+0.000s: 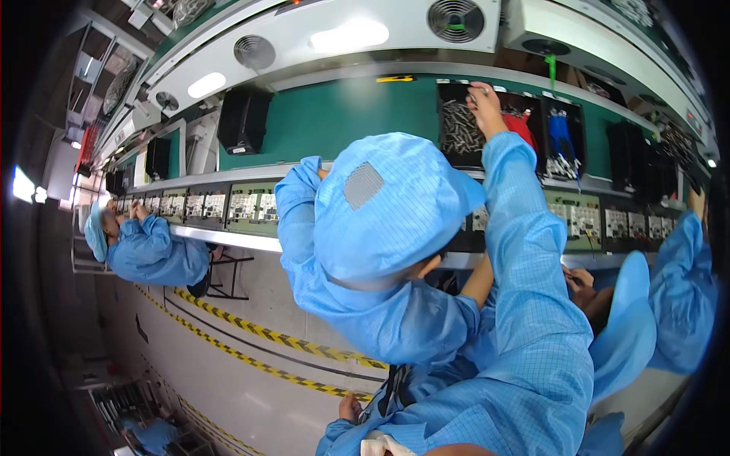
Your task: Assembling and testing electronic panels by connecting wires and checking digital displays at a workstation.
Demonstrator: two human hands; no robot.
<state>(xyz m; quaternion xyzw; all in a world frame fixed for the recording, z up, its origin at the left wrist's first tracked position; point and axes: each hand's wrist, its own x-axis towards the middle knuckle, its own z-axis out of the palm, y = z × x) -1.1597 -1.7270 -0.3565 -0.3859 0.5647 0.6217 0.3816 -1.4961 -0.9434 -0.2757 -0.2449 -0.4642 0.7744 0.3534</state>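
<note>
- Presently, we find the right hand (484,100) raised at full reach to the black bin (458,90) on the green shelf (342,114), the blue sleeve stretched up past a co-worker's blue cap (388,205).
- The fingers are bent over the silvery metal parts (458,129) in that bin. We cannot tell whether they have closed on a part or only touch the heap.
- The left hand (350,408) sits low at the bottom edge, near the person's own body. It is small and partly hidden, so we cannot tell whether it is loose, clenched or holding anything.
- Just right of the black bin stand further bins, one with red parts (522,125) and one with blue parts (563,137). Neither is touched.
- Below the shelf runs a row of circuit boards (251,205) on the line. None is near either hand.
- We judge the work to be at the fetching step: the reach to the supply is made, while no part is seen clear of the bin and nothing is seen being fitted to a board.
- What is left, in our judgement, is lifting a part out and all handling that follows.
- Another co-worker (148,254) is bent over the line at far left, well apart, beyond the yellow-black floor tape (251,327).
</note>
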